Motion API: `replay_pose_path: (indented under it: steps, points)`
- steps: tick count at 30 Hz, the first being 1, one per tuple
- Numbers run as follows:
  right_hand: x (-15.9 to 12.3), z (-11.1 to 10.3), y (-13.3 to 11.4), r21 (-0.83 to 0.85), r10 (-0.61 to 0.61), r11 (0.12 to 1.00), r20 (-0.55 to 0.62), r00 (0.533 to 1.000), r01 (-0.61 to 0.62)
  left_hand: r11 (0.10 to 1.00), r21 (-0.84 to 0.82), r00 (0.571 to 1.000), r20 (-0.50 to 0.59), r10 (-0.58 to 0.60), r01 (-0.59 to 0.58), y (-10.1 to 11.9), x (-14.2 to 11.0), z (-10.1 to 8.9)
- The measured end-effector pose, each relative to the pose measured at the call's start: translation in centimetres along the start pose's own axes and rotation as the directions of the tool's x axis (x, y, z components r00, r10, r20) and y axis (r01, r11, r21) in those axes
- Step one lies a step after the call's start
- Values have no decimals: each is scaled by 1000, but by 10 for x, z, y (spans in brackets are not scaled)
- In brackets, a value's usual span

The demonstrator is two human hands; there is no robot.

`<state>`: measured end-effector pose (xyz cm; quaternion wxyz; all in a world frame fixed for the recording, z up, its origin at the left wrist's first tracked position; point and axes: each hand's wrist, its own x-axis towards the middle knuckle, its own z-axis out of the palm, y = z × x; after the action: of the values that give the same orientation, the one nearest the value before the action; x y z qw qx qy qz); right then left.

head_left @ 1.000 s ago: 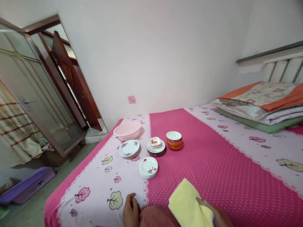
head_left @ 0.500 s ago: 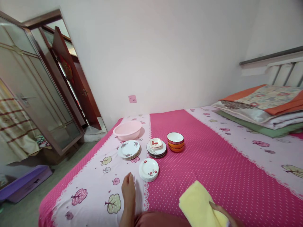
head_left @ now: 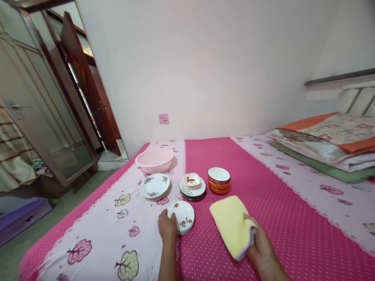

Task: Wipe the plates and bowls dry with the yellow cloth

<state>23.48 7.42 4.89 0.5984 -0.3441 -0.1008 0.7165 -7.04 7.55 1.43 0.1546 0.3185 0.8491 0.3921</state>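
My left hand (head_left: 166, 227) rests on the near left rim of a stack of small white plates with red flowers (head_left: 183, 215) on the bed. My right hand (head_left: 260, 246) grips a folded yellow cloth (head_left: 231, 224), held just above the pink bedsheet to the right of that stack. Behind are a stack of larger floral plates (head_left: 154, 186), a stack of dark-rimmed plates with a small square dish on top (head_left: 192, 185), and stacked orange bowls (head_left: 218, 180).
A pink plastic basin (head_left: 154, 160) sits at the far side of the bed (head_left: 293, 218), next to the wall. Folded quilts (head_left: 328, 140) lie at the right by the headboard. A glass door and a brown door stand open at the left; a purple box (head_left: 20, 214) is on the floor.
My left hand moved forward onto the small plate stack. My right hand brought the yellow cloth forward and up, closer to the dishes. The view shifted toward the dishes.
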Motion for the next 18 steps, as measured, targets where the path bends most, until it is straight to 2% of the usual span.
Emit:
replay_pose_path:
  steps: [2,4,11,18]
  points:
    - [21,22,-1,21,34,999,-2,999,-34,1000,27,1000,19,1,-2,-1,-3,0]
    - [34,31,4,26,70,997,3,998,-70,999,43,999,36,7,-8,-1,-4,-1]
    - [49,8,35,11,212,977,-23,977,-212,997,61,999,1,38,-38,4,-1,-7]
    - [61,4,42,-56,282,958,6,959,-281,991,-75,987,-120,105,-115,21,-11,-24]
